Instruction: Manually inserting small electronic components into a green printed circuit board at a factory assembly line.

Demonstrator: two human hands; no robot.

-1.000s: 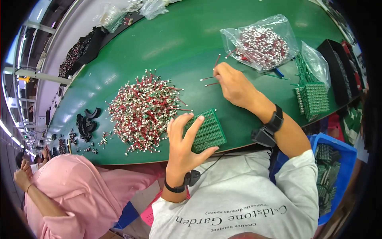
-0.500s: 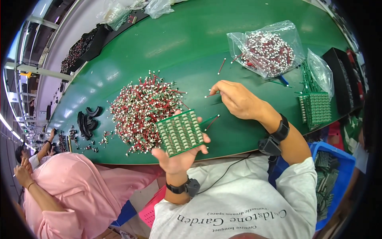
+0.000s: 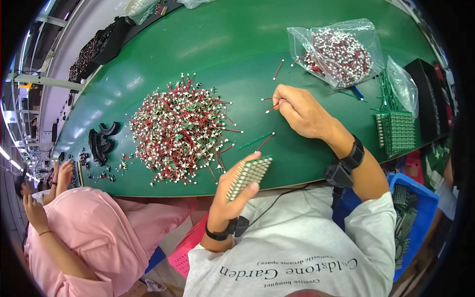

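My left hand (image 3: 226,199) grips a green circuit board panel (image 3: 249,177) with rows of pale metal connectors; the panel is tilted, thumb on one side and fingers on the other. My right hand (image 3: 303,115) is closed in a pinch on a short red wire lead (image 3: 271,108) with a white connector end. Another red lead end sticks out beside it. To the left lies a big heap of red wire leads (image 3: 180,133) with white connectors and small green pieces. Between my hands, a loose red lead (image 3: 265,142) lies by a thin green strip (image 3: 253,141) on the table.
A clear plastic bag of red leads (image 3: 339,57) lies at the far right, near stacked green panels (image 3: 396,131) and a black box (image 3: 428,99). Black curved parts (image 3: 99,147) are at left. A blue crate (image 3: 429,198) stands lower right. A person in pink (image 3: 84,232) sits at left.
My left hand has drawn back toward me and turned the panel from nearly face-up to steeply tilted. My right hand has shifted slightly right and away, still pinching a lead.
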